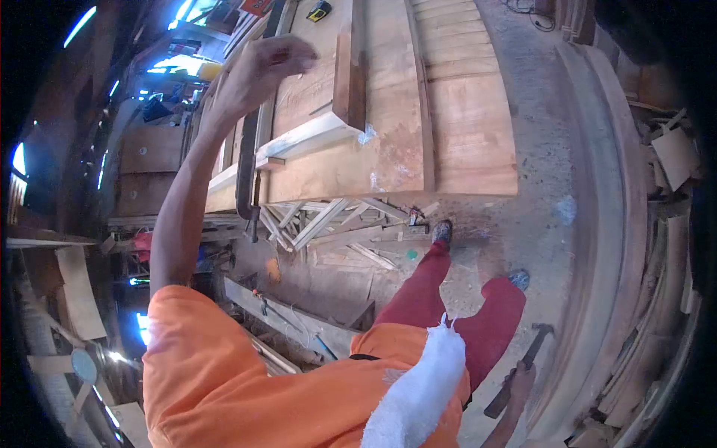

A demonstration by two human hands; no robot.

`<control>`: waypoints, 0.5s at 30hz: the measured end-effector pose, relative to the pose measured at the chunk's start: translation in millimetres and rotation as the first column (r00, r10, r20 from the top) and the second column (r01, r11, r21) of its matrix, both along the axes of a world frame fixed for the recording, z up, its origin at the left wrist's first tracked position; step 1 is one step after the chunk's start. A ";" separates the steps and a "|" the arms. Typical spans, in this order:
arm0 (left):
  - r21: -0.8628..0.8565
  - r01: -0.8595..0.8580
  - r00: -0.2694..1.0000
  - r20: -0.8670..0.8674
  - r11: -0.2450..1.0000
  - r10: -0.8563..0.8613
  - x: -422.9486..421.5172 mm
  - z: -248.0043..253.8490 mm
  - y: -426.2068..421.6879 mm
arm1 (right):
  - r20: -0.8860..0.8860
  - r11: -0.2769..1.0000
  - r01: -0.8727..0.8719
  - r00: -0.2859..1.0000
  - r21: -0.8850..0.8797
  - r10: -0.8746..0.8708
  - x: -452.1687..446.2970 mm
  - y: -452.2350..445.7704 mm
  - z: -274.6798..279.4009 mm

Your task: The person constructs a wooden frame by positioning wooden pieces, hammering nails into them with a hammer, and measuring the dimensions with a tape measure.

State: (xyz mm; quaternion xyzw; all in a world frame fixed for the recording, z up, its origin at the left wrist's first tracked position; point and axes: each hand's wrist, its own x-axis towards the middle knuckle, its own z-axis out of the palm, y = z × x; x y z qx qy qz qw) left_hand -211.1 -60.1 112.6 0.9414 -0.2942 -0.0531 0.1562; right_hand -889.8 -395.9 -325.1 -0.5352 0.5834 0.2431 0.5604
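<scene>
My left hand (270, 69) is raised over the wooden workbench (388, 160), its fingers curled together. Whether something small sits in those fingers, I cannot make out. Low on the right, my right hand (521, 379) is wrapped round the handle of a hammer (529, 358), whose metal head points up and away from me. On the bench a pale wooden strip (310, 138) meets a brown wooden bar (349, 82) at a corner. A long dark bar clamp (245, 168) grips the bench's left side, below my left forearm.
A yellow and black tape measure (320, 10) lies at the bench's far end. Wood offcuts (321, 224) are piled on the floor under the near edge. A wooden trough-like box (299, 317) stands near my legs. Long boards (597, 224) run along the right.
</scene>
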 end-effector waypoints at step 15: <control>-0.118 0.168 0.974 0.173 0.979 -0.147 46.6 -89.3 -15.3 | 0.829 0.953 -0.088 0.522 0.289 -0.203 290.5 88.7 302.6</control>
